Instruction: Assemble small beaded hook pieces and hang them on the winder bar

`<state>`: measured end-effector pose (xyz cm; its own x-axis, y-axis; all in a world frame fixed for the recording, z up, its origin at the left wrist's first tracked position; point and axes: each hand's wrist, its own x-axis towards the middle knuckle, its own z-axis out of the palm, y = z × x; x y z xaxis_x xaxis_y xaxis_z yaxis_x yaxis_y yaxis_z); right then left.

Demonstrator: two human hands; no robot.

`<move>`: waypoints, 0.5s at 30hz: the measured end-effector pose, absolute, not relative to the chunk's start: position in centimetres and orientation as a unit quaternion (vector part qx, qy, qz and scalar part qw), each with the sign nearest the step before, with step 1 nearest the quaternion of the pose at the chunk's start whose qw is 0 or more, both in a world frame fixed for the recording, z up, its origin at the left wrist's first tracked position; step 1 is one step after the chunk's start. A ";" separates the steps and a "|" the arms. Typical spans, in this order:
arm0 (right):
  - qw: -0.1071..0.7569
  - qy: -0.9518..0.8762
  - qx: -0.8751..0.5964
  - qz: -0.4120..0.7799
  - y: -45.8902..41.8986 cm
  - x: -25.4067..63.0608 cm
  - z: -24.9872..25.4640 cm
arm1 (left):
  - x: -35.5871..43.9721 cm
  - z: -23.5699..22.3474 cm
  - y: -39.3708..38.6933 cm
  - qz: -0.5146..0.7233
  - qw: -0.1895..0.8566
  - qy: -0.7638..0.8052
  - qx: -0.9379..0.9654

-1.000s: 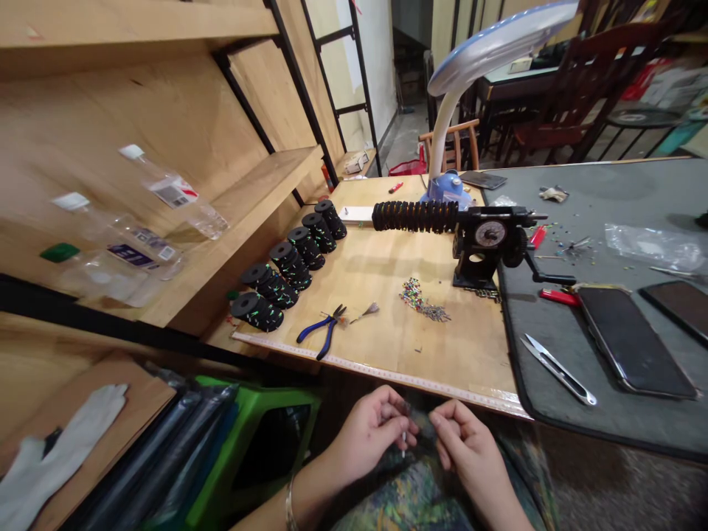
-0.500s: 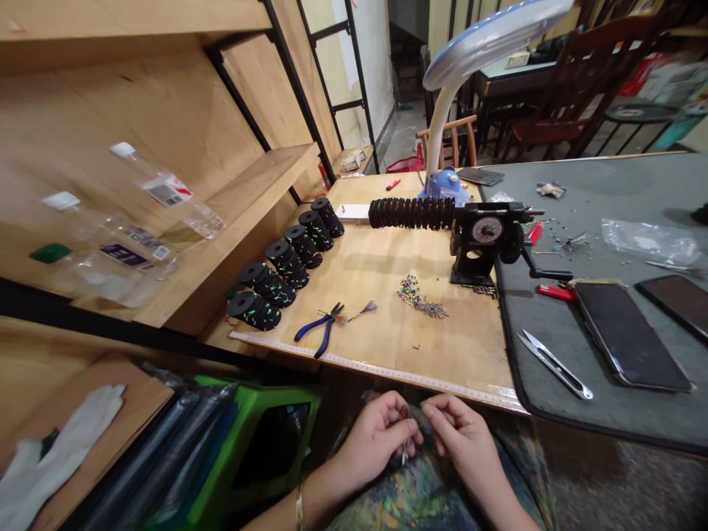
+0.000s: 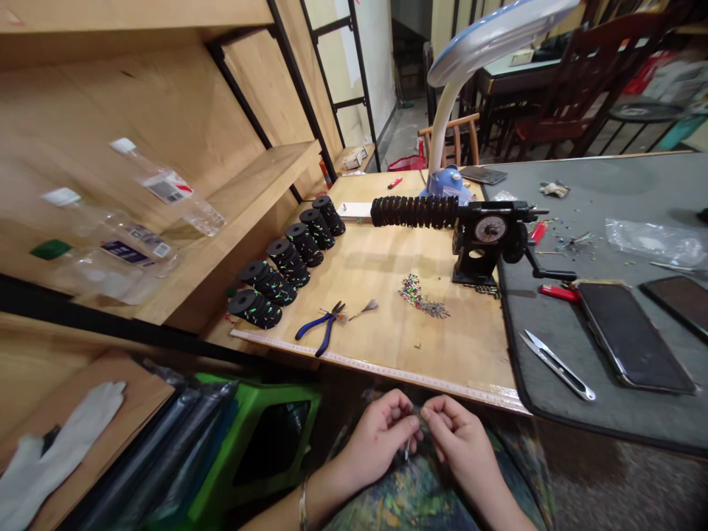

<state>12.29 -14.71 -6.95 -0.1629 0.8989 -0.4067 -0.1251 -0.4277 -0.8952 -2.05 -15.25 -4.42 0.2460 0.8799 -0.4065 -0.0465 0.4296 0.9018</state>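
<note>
Hands moved closer together at bottom centre; the left hand [image 3: 377, 436] and right hand [image 3: 459, 442] both pinch a small metal piece [image 3: 406, 448], too tiny to name.

"How's the light?"
"Even, fairly bright indoor light, no clear source; soft shadows fall beneath the hand-cranked winder [image 3: 487, 240]."
"Sharpness?"
"The left hand [image 3: 376, 435] and right hand [image 3: 462, 442] look reasonably crisp, but the far-right chair [image 3: 580, 81] goes soft, and the wide lens bows the wooden shelves [image 3: 138, 110] at left."
"Glare?"
"Just a dull sheen on the phone [image 3: 633, 339]."
</note>
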 end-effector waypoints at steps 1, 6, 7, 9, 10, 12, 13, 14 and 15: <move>0.386 -0.369 -0.522 0.665 -14.7 12.2 -7.0 | -2.0 -4.5 -15.2 0.344 0.677 0.509 0.405; 0.386 -0.364 -0.533 0.659 -14.9 12.1 -7.2 | -1.7 -4.8 -15.2 0.357 0.660 0.522 0.406; 0.387 -0.363 -0.534 0.659 -14.9 12.0 -7.3 | -1.7 -4.7 -15.2 0.362 0.655 0.525 0.406; 0.390 -0.360 -0.533 0.660 -15.0 12.0 -7.4 | -1.6 -4.8 -15.2 0.370 0.648 0.529 0.404; 0.391 -0.358 -0.532 0.661 -15.1 11.9 -7.4 | -1.5 -4.8 -15.1 0.373 0.646 0.531 0.402; 0.392 -0.356 -0.530 0.662 -15.1 11.9 -7.4 | -1.5 -4.9 -15.1 0.374 0.646 0.534 0.398; 0.392 -0.356 -0.530 0.662 -15.2 12.0 -7.4 | -1.5 -4.9 -15.0 0.375 0.646 0.534 0.396; 0.391 -0.357 -0.530 0.662 -15.2 12.0 -7.4 | -1.5 -5.0 -15.0 0.377 0.645 0.535 0.394; 0.390 -0.359 -0.530 0.662 -15.2 12.0 -7.4 | -1.5 -5.0 -15.0 0.380 0.643 0.536 0.394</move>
<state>12.01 -15.22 -7.44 -0.1339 0.8969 -0.4214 -0.1354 -0.4378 -0.8888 -1.51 -15.00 -5.00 0.1372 0.9107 -0.3897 -0.0660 0.4010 0.9137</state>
